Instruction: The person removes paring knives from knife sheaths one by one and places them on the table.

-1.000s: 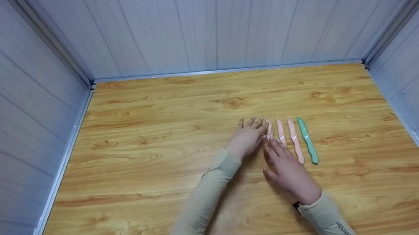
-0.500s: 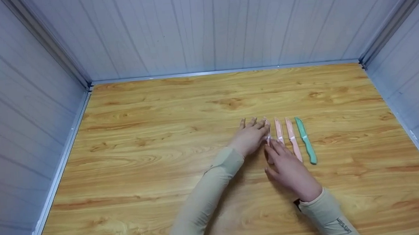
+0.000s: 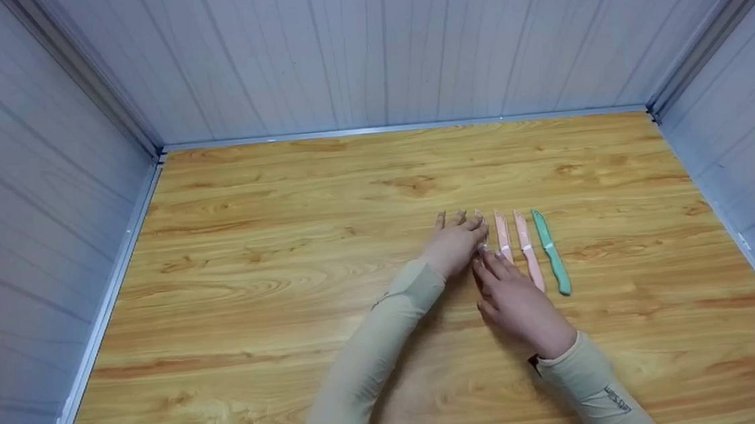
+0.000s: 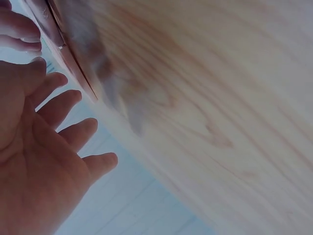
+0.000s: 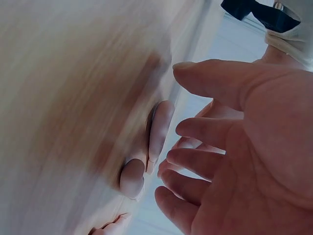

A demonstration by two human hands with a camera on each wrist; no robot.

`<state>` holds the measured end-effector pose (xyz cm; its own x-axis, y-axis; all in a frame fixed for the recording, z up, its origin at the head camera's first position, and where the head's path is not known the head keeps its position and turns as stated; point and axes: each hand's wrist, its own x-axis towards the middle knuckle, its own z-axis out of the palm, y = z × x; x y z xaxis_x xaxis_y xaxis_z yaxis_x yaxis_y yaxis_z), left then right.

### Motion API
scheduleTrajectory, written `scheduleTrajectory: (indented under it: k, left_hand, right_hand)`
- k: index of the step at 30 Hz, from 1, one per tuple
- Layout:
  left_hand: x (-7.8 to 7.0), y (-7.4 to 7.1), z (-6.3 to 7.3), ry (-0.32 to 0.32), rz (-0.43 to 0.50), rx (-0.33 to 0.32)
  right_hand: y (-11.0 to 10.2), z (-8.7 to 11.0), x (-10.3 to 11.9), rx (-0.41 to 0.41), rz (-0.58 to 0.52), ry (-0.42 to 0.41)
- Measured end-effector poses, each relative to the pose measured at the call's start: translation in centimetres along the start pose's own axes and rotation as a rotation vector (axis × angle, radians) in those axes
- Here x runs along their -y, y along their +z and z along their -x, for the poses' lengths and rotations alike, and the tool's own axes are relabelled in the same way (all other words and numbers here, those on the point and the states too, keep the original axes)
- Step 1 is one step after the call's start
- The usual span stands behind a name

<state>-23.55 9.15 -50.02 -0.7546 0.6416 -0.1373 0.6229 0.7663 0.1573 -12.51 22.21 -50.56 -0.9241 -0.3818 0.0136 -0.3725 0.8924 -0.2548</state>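
Observation:
Three pink knives and a green knife [image 3: 551, 252] lie side by side, blades pointing away. The leftmost pink knife [image 3: 479, 215] is mostly hidden under my hands. My left hand [image 3: 454, 248] is at its blade, fingers spread and relaxed. My right hand [image 3: 521, 307] is over the handle end, with fingers loosely extended and covering the handle of the middle pink knife [image 3: 502, 232]. The right pink knife [image 3: 531, 264] shows almost whole. In the left wrist view, a pink knife [image 4: 76, 71] lies beyond my fingertips. The right wrist view shows a rounded handle [image 5: 161, 128] near my fingers.
The knives lie on a wood-grain table [image 3: 249, 202]. Pale panel walls [image 3: 365, 51] rise at its back and both sides, with a metal strip [image 3: 317, 136] along the back edge. Beige sleeves [image 3: 363, 368] cover both arms.
My left hand has shifted slightly to the right, against the leftmost pink knife. The right hand stays nearly in place. The other knives keep their row.

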Motion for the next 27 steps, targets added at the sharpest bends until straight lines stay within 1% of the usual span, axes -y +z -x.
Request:
scheduleTrajectory:
  k: [9,16,18,25,27]
  left_hand:
    - [-0.1,0.0,-0.2,-0.012,-0.045,0.034]
    - [-0.2,0.0,-0.1,-0.022,-0.058,0.036]
    - [-0.2,0.0,0.0,-0.022,-0.062,0.031]
    - [-0.2,-0.1,0.1,-0.025,-0.09,0.036]
    - [-0.2,-0.1,0.1,-0.026,-0.085,0.033]
  right_hand:
    - [-0.1,-0.3,0.0,0.026,-0.002,0.001]
    - [-0.3,-0.6,0.0,0.032,-0.003,-0.019]
    - [-0.3,-0.7,0.0,0.023,0.003,-0.03]
    - [-0.1,-1.1,-0.1,-0.081,0.058,-0.085]
    - [-0.1,-1.2,-0.2,-0.088,0.064,-0.092]
